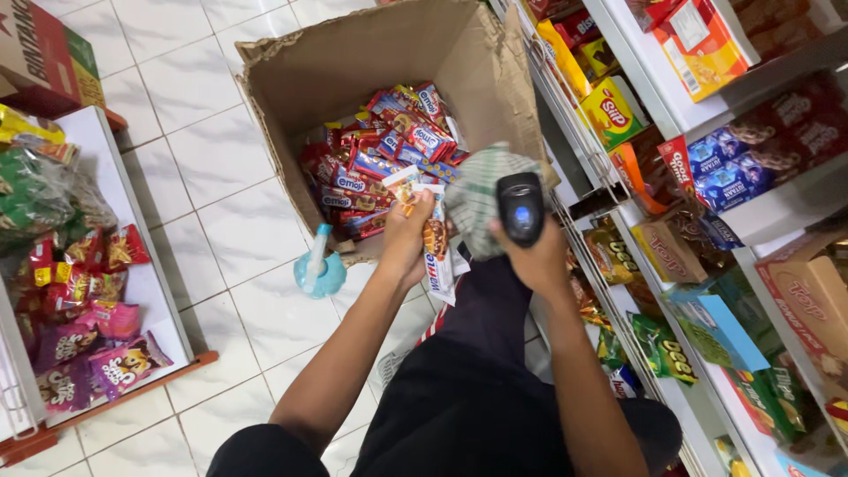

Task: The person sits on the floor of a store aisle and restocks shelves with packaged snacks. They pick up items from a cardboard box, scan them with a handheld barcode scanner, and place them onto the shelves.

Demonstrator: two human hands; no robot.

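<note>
snack packets, a hanging strip of them in white, orange and blue wrappers, are dangling from the person's left hand near the middle of the view, just below the front edge of an open cardboard box. going from left to right: a low white display rack with a red-brown edge is standing at the far left, holding pink, purple, red and green snack bags. white floor tiles are spreading between the rack and the box. a light blue plastic tool with a white handle is lying on the tiles, just beside the box's lower left corner. the box is sitting on the floor, filled with red and blue wrapped snacks. the left hand is closing around the top of the packet strip, fingers clenched on it, with the strip hanging down over the person's dark trouser leg. just to the right, the right hand is wrapping around the grip of a black handheld barcode scanner, its head raised beside a green and white checked cloth. at the far right, white shop shelves are rising, crowded with yellow, orange, blue and green boxes and bags of snacks.
</note>
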